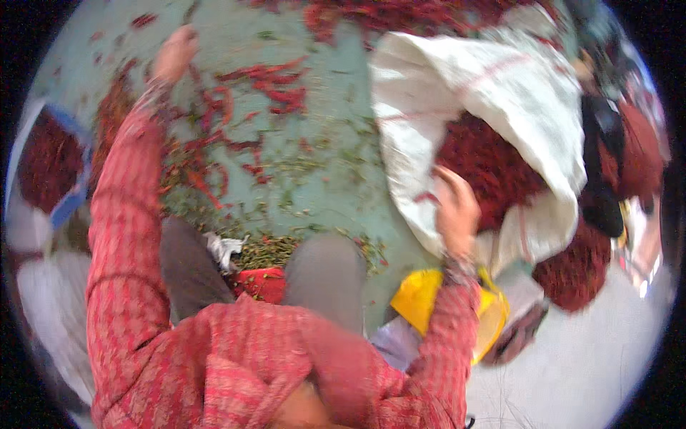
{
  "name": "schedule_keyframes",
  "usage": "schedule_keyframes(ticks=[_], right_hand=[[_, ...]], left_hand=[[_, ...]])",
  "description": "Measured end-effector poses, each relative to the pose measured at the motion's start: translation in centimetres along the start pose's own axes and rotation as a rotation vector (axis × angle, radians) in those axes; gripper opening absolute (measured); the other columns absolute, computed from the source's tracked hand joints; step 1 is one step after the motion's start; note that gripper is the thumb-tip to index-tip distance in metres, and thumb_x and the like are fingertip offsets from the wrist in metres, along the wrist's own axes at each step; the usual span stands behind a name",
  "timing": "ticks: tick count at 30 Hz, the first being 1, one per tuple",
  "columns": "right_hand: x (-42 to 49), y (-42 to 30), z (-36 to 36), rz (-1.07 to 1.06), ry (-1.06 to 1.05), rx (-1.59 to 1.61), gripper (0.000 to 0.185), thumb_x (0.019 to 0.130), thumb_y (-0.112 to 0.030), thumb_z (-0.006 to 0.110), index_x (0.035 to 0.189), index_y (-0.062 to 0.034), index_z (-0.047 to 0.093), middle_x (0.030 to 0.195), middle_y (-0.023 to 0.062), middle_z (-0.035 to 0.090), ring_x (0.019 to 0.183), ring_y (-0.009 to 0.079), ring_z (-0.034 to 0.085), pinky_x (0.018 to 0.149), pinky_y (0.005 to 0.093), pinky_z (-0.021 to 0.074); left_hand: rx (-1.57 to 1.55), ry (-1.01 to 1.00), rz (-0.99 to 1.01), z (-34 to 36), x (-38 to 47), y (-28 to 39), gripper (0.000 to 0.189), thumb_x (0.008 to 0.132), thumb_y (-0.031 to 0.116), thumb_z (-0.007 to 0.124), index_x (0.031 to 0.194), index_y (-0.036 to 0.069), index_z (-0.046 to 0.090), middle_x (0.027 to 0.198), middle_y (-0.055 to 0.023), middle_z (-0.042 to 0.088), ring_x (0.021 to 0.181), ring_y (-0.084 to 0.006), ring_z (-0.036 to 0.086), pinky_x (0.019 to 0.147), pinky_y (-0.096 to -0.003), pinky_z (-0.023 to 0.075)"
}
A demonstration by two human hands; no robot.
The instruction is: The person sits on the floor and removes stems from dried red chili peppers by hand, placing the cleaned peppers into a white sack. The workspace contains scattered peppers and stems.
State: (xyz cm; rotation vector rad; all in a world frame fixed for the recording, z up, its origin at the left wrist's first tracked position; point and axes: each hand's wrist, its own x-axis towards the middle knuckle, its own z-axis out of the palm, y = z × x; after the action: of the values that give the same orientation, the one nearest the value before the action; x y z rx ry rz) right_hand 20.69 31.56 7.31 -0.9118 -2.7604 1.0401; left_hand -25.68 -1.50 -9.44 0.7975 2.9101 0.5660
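My left hand (177, 53) is stretched out over the far left of the green work surface (332, 198). Its fingers look curled, but blur hides whether they grip the thin dark strip just beyond them. At the mouth of a white woven sack (407, 139) is my right hand (458, 212), its fingers extended near the rim. Dried red chillies (487, 166) fill the sack's opening. One red chilli (426, 198) shows against the white cloth right beside my right fingers; I cannot tell if they hold it. Loose red chillies (278, 86) lie scattered between my hands.
Green stems (268, 252) are heaped before my knees, above a red container (260, 284). A yellow container (420, 297) stands under my right forearm. Chillies fill a blue-rimmed container (51, 155) at left. More chillies (396, 16) are piled far back. Another person (638, 145) is at right.
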Motion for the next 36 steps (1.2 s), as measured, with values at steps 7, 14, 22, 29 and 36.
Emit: schedule_keyframes(ticks=[7,14,22,29,36], right_hand=[[1.2,-12.2,13.0,-0.239,0.048,0.691,0.036,0.089,-0.023,0.050,0.116,-0.0001,0.047,0.111,0.0191,0.053,0.104,0.0314,0.052,0.090,0.0359,0.0404],[-6.1,-15.5,18.4,-0.085,-0.193,0.834,0.025,0.091,-0.022,0.046,0.099,0.0009,0.050,0.083,0.0185,0.057,0.078,0.0320,0.057,0.069,0.0394,0.0443],[-6.6,-17.2,19.3,-0.236,-0.108,0.831,0.017,0.089,-0.018,0.052,0.090,-0.0011,0.056,0.078,0.0158,0.059,0.070,0.0297,0.059,0.062,0.0365,0.0460],[-2.4,-12.6,21.3,0.299,-0.043,1.603,0.023,0.092,-0.026,0.051,0.100,-0.0043,0.053,0.066,-0.0024,0.045,0.053,0.0057,0.039,0.048,0.0217,0.0362],[-0.6,-11.0,21.2,0.388,-0.074,1.625,0.020,0.091,-0.023,0.052,0.099,-0.0041,0.050,0.065,-0.0038,0.038,0.052,0.0050,0.035,0.047,0.0230,0.0349]], left_hand=[[-0.916,-0.372,0.132,-8.6,-17.7,20.1,0.010,0.087,0.008,0.055,0.095,0.004,0.057,0.085,0.0040,0.053,0.079,-0.0052,0.049,0.069,-0.0203,0.0414],[-1.047,-0.483,-0.143,-10.5,-25.3,18.3,0.010,0.088,0.011,0.054,0.093,0.003,0.057,0.072,0.0047,0.050,0.064,-0.0023,0.046,0.055,-0.0177,0.0401],[-1.100,-0.270,-0.282,-11.2,-26.3,18.3,0.017,0.088,0.018,0.054,0.093,0.002,0.058,0.076,0.0032,0.054,0.069,-0.0038,0.049,0.060,-0.0199,0.0426],[-0.407,-0.240,0.092,-4.9,-18.4,15.8,0.019,0.086,0.018,0.053,0.096,0.003,0.057,0.088,-0.0121,0.061,0.081,-0.0244,0.061,0.071,-0.0355,0.0475],[0.270,-0.158,0.192,1.4,-10.6,15.3,0.021,0.085,0.020,0.053,0.100,0.005,0.054,0.098,-0.0164,0.058,0.089,-0.0369,0.056,0.073,-0.0440,0.0457]])
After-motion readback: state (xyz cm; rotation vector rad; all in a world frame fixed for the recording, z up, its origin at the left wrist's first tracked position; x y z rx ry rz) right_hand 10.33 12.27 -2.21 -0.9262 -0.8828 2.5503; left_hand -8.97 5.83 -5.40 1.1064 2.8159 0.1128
